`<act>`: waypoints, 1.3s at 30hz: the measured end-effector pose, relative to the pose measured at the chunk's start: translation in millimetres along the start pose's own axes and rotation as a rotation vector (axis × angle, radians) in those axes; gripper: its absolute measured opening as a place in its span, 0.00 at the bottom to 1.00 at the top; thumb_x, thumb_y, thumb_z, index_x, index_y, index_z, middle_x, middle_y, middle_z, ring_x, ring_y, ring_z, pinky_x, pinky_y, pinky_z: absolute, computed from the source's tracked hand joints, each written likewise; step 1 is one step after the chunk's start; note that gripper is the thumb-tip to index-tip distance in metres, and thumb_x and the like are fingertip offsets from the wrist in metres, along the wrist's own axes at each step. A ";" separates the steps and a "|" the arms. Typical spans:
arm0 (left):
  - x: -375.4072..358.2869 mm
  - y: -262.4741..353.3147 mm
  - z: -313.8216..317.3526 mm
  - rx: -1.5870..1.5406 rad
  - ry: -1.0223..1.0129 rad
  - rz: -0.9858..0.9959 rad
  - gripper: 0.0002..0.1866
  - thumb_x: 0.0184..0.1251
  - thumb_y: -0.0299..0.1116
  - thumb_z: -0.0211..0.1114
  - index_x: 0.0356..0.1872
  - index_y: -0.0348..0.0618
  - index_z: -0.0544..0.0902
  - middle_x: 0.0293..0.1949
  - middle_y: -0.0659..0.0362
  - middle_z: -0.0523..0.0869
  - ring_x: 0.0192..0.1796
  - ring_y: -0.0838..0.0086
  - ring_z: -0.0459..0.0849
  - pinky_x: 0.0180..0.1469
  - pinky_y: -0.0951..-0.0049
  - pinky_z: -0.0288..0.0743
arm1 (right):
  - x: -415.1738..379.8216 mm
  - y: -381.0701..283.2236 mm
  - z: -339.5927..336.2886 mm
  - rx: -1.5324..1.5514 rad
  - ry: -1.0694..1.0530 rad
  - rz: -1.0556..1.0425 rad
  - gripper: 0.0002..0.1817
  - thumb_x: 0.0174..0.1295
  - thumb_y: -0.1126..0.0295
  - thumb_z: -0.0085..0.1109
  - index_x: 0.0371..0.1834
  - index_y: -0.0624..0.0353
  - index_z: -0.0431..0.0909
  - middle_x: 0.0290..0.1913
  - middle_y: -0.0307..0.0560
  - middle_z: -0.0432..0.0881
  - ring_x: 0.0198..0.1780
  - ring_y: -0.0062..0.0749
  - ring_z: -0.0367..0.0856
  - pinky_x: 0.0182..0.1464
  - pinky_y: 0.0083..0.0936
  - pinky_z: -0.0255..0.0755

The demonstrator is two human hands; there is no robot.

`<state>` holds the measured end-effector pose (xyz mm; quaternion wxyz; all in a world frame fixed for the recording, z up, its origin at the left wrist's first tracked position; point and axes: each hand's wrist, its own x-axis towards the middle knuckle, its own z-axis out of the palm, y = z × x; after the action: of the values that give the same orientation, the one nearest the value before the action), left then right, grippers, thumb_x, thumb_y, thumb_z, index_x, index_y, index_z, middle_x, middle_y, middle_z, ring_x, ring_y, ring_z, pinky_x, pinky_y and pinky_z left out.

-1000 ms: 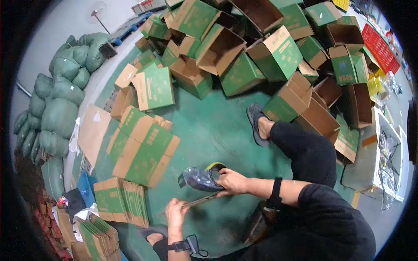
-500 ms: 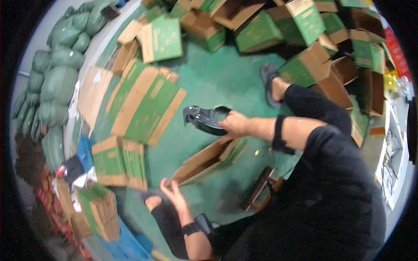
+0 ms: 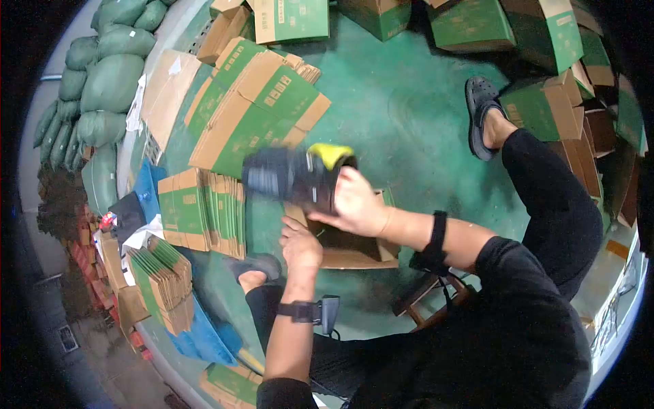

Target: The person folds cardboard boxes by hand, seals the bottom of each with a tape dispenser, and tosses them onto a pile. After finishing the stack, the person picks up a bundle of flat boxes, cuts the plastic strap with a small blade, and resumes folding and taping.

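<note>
Black and yellow, the blurred tool (image 3: 293,178) in the head view is clasped in the right hand (image 3: 361,204), at the far left of an open cardboard box (image 3: 357,260). The left hand (image 3: 301,245) touches the box's left edge; whether it pinches, I cannot tell. The tool, so close, could knock that hand; a loose left hold could let the box skew

Hands: 2, left hand (image 3: 302,247) and right hand (image 3: 360,204). Wrist straps (image 3: 436,247): 2. Tape dispenser (image 3: 296,180): 1, blurred, centre. Open carton (image 3: 361,259) at the hands: 1. Clogs (image 3: 481,92): 2. Stool (image 3: 417,294): 1, lower centre-right, partly hidden. Flattened-carton stacks (image 3: 262,99): at least 3, left half. Loose cartons (image 3: 473,27), upper right: at least 5, overlapping. Green sacks (image 3: 112,82), upper left: at least 8; exact count unclear.
</note>
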<state>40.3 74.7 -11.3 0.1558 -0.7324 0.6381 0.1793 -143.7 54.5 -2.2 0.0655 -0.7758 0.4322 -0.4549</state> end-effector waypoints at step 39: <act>-55.6 0.9 48.9 -0.374 0.241 0.704 0.42 0.41 0.42 0.69 0.60 0.38 0.62 0.63 0.48 0.60 0.66 0.57 0.54 0.62 0.44 0.44 | -35.1 -4.3 28.4 -0.161 -0.490 -0.069 0.23 0.45 0.73 0.52 0.50 0.57 0.69 0.50 0.51 0.71 0.54 0.50 0.66 0.58 0.44 0.57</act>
<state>29.6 145.8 -29.0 -0.1265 -0.5010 0.8196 0.2476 -126.9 74.5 -39.3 0.0908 -0.8799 0.4116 -0.2193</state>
